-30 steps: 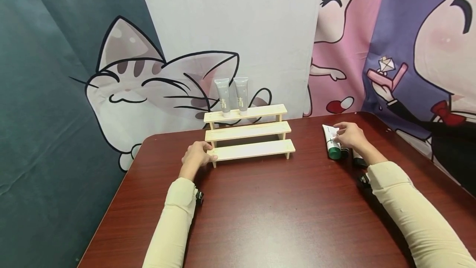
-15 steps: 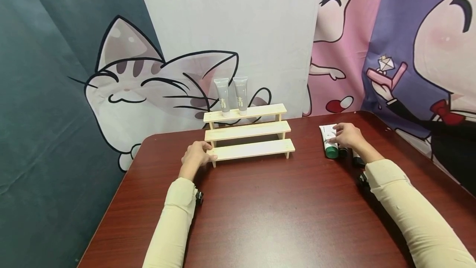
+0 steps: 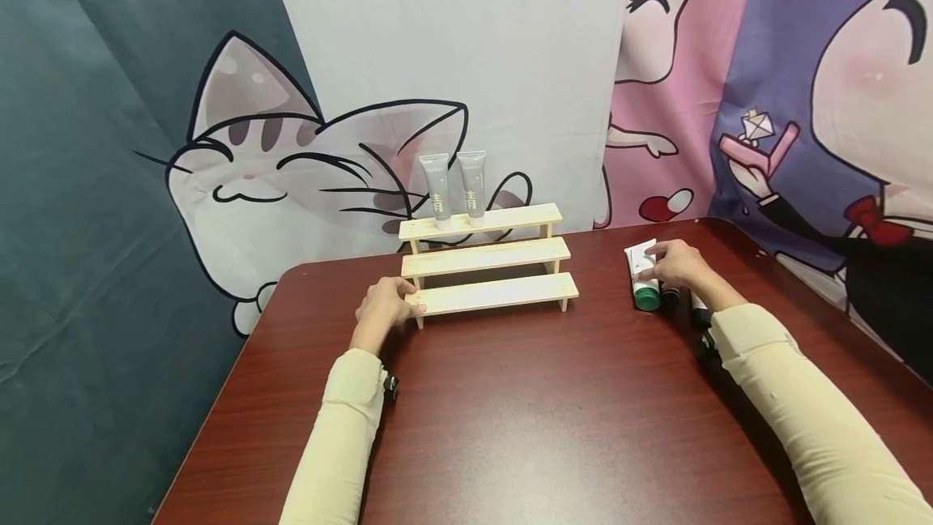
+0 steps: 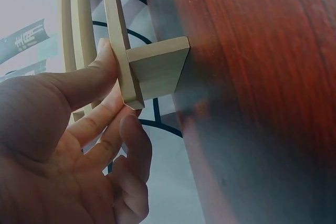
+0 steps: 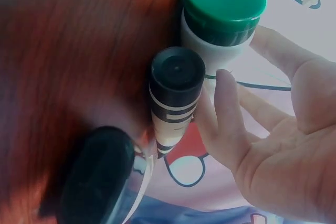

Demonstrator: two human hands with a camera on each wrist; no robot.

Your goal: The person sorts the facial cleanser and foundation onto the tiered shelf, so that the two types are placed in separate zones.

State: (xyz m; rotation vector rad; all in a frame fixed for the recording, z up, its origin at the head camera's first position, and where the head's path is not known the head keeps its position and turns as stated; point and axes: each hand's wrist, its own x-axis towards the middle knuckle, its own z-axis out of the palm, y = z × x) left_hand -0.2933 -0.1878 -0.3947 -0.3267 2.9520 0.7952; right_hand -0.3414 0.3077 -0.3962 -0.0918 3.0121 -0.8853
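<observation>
My left hand [image 3: 383,303] pinches the left end of the lowest step of a three-step wooden display rack [image 3: 503,293]. In the left wrist view the thumb lies on top of the board [image 4: 116,30] and fingers reach underneath. On the right, my right hand [image 3: 681,264] grips a white squeeze tube with a green cap [image 3: 646,299], thumb on one side and fingers on the other. A slim tube with a black cap [image 5: 177,74] lies right beside those fingers. Two grey squeeze tubes, a left one [image 3: 439,189] and a right one [image 3: 474,186], stand cap-down on the top step.
Another tube with a wide black cap [image 5: 97,177] lies farther right, partly hidden by the right hand in the head view. The red-brown table [image 3: 510,395] spreads in front of the rack. A cartoon-printed cloth [image 3: 539,63] hangs behind the table.
The right hand has shifted slightly left, and the green-capped tube has moved left with it and turned a little. The left hand and rack stay in place.
</observation>
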